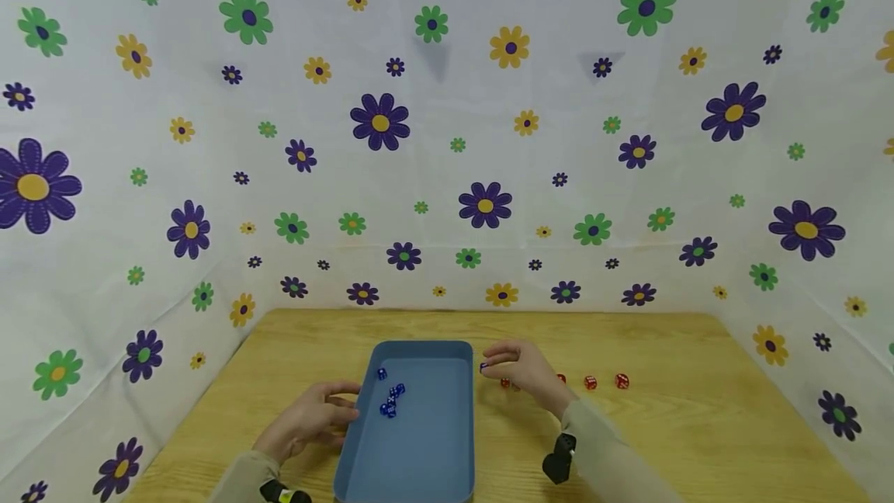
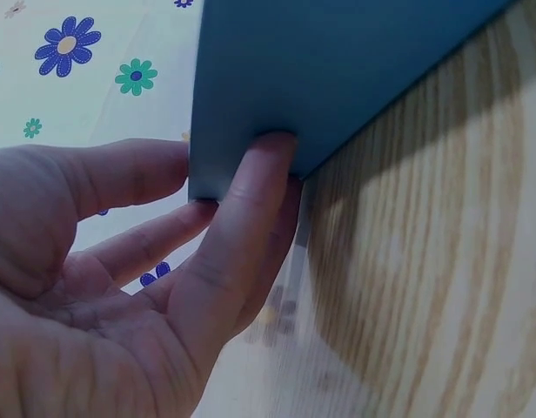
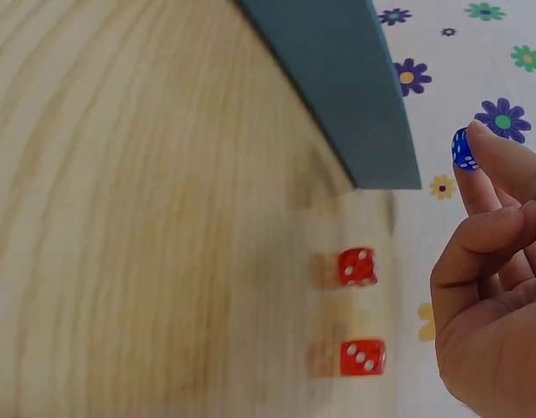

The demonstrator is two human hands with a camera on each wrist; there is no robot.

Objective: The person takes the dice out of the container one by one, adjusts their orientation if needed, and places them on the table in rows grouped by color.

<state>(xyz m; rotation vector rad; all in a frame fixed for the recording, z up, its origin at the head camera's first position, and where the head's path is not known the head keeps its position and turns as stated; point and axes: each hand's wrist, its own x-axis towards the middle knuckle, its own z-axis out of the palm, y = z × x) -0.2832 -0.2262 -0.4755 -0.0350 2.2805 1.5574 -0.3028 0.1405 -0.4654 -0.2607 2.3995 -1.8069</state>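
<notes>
A blue die [image 3: 464, 150] with white pips is pinched between the thumb and a finger of my right hand [image 1: 520, 367]. In the head view this hand hovers just right of a blue-grey tray [image 1: 433, 456], near its far right corner. My left hand [image 1: 310, 414] is at the tray's left side. In the left wrist view its fingertips touch the outer wall [image 2: 338, 61] and edge, fingers mostly straight. Several blue dice [image 1: 392, 400] lie inside the tray, toward its left side. Red dice [image 3: 362, 357] sit on the table below and beside my right hand, which partly covers some.
The wooden table [image 1: 684, 441] reaches back to a white flowered cloth [image 1: 447, 161] that encloses it behind and at both sides. To the right of my right hand, more red dice [image 1: 621, 381] continue in a rough row.
</notes>
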